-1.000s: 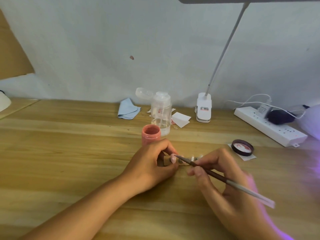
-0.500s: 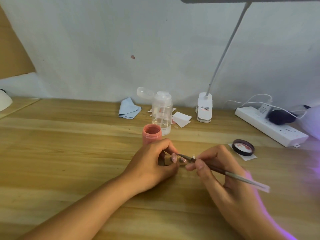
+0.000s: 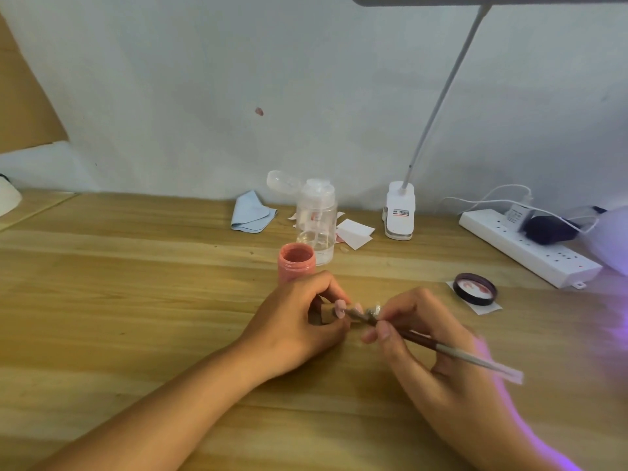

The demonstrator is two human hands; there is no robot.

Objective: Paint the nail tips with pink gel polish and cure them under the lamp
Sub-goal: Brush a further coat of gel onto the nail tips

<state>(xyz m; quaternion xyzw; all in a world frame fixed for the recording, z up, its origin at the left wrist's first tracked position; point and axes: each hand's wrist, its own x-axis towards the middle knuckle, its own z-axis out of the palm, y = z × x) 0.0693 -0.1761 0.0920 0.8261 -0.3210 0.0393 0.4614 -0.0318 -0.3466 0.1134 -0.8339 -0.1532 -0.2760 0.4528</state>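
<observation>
My left hand grips the end of a small strip of nail tips lying on the wooden table; most of the strip is hidden behind my fingers. A pink-coated tip shows beside my left fingers. My right hand pinches a thin brush, its bristle end resting on the tips. The open jar of pink gel polish stands just behind my left hand. Purple light from the curing lamp glows at the right edge.
The jar's dark lid lies on a paper slip at the right. A clear pump bottle, a blue cloth, paper slips, a clip desk lamp and a white power strip line the back wall.
My right hand has shifted slightly left along the strip and the brush handle has dropped lower. My left hand has stayed in place.
</observation>
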